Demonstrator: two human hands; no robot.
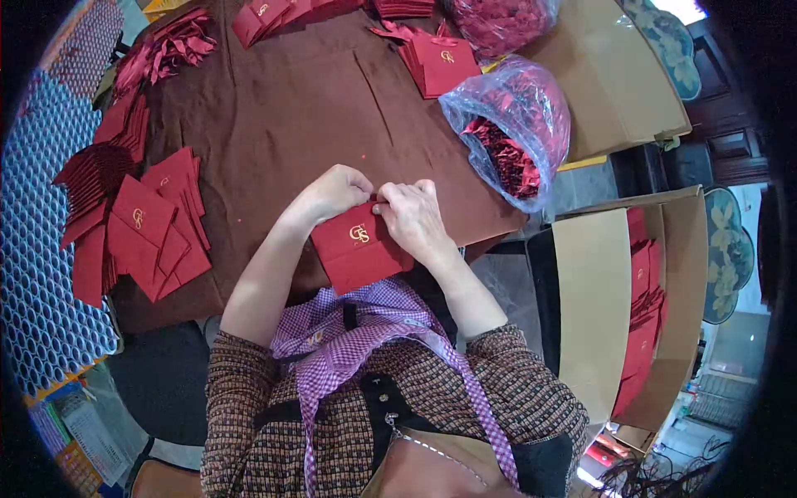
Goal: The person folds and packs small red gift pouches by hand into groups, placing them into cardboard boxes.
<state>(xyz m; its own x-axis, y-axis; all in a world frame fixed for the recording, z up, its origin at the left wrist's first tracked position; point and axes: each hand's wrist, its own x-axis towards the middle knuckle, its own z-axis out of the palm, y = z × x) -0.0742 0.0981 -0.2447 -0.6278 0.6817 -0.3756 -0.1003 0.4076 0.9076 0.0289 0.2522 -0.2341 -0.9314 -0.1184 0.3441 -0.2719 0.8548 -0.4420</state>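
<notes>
A red paper bag with a gold emblem (357,253) lies flat at the near edge of the brown-covered table. My left hand (336,195) pinches at its top edge, fingers pressed together. My right hand (408,214) is closed on the same edge, just beside the left one. Whatever small piece is between the fingertips is hidden. To the left are loose red bags (143,217) with the same emblem and a fanned stack of dark red ones (98,174).
Red ribbons (174,51) lie at the back left. More bags (447,62) and a clear plastic sack (558,108) of red ribbons sit at the back right. An open cardboard box (589,299) holding red bags stands to the right.
</notes>
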